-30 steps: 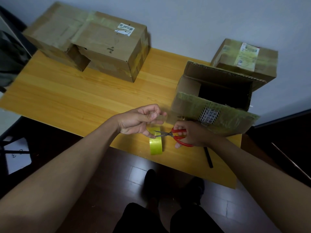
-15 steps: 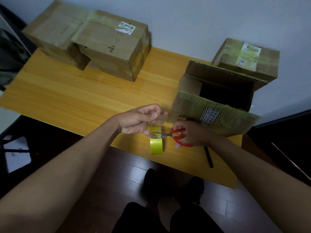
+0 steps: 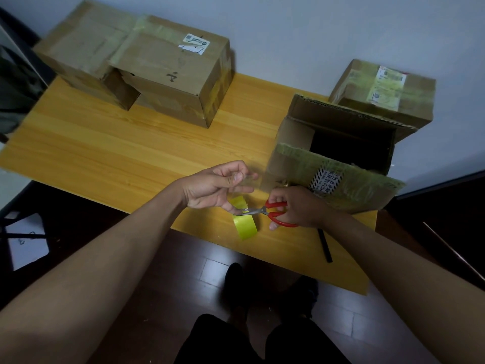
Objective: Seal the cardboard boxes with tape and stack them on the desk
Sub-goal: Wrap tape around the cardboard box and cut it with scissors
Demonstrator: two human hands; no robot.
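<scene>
**Mia:** What were the hands doing?

**Ben:** The left hand (image 3: pixel 215 185) had its thumb and first fingers pinched tight on a strip of clear sticky tape (image 3: pixel 248 181). Its other fingers were curled in. The right hand (image 3: pixel 296 206) had its fingers curled through the loops of the red-handled metal scissors (image 3: pixel 267 212). The blades were almost closed and pointed toward 9 o'clock, just under the left hand.

**Mia:** Where was the tape roll?

**Ben:** The yellow-green roll of tape (image 3: pixel 245 223) stood on its edge on the yellow wooden desk (image 3: pixel 105 153), near the front edge, right below the scissor blades. I could not tell if the blades touched it.

**Mia:** How many boxes were there?

**Ben:** I counted four brown cardboard boxes. The open box with green-taped flaps (image 3: pixel 341 164) was at 1 o'clock from the hands, just beside the right hand. A small shut box with white labels (image 3: pixel 383 93) sat behind it at 2 o'clock. A big shut box with a white sticker (image 3: pixel 173 77) sat at 11 o'clock, and a flat long box (image 3: pixel 81 48) touched its left side.

**Mia:** Anything else?

**Ben:** One thin black stick (image 3: pixel 325 245) lay on the desk at 4 o'clock from the right hand.
</scene>
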